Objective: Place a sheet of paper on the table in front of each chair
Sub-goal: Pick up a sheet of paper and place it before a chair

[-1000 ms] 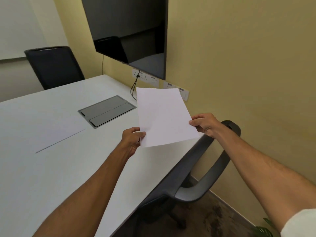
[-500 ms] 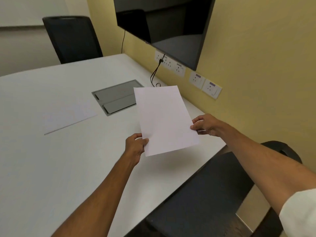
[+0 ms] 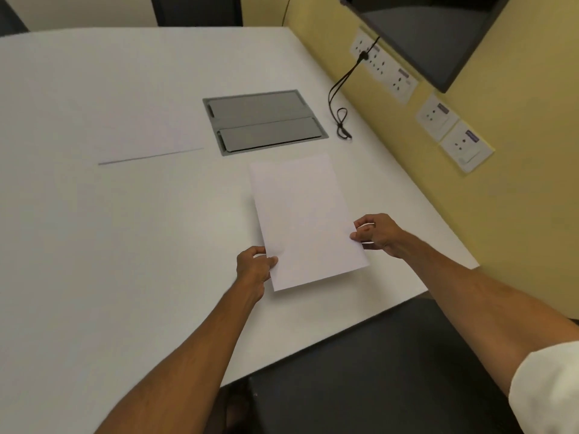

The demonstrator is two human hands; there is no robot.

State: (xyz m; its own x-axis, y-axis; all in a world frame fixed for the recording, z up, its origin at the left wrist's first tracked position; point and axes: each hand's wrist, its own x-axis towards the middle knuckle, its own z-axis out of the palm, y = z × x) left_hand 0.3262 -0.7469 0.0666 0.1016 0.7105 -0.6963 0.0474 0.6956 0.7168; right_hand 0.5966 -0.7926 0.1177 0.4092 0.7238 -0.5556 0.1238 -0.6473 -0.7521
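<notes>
I hold a blank white sheet of paper (image 3: 304, 220) low over the white table (image 3: 125, 230), near its right front edge. My left hand (image 3: 253, 269) pinches the sheet's lower left edge and my right hand (image 3: 376, 233) pinches its right edge. A black chair (image 3: 376, 371) stands just below the sheet, pushed against the table edge. Another white sheet (image 3: 147, 136) lies flat on the table at the middle left. A second black chair (image 3: 195, 9) stands at the far side.
A grey cable hatch (image 3: 264, 122) is set into the table just beyond the held sheet. A black cable (image 3: 341, 101) hangs from wall sockets (image 3: 385, 70) on the yellow wall. A dark screen (image 3: 423, 29) is mounted at top right.
The sheet has come down from chest height to just above the table, both hands still on it. My view has tilted down over the chair and table edge.
</notes>
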